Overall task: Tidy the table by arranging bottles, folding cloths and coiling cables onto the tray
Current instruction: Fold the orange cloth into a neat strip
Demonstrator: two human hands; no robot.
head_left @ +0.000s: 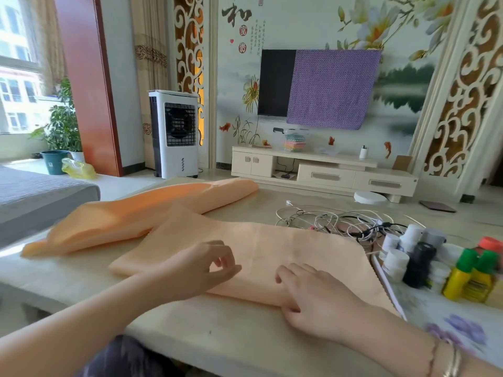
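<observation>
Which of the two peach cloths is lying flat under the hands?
The nearer peach cloth, spread flat as a folded rectangle, with the right hand resting on its front edge. The other cloth lies loosely bunched behind it, farther left, untouched.

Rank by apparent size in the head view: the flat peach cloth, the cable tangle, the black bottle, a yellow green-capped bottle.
1. Flat peach cloth, largest.
2. Cable tangle.
3. Black bottle and yellow green-capped bottle: look alike in size, so unranked.
</observation>
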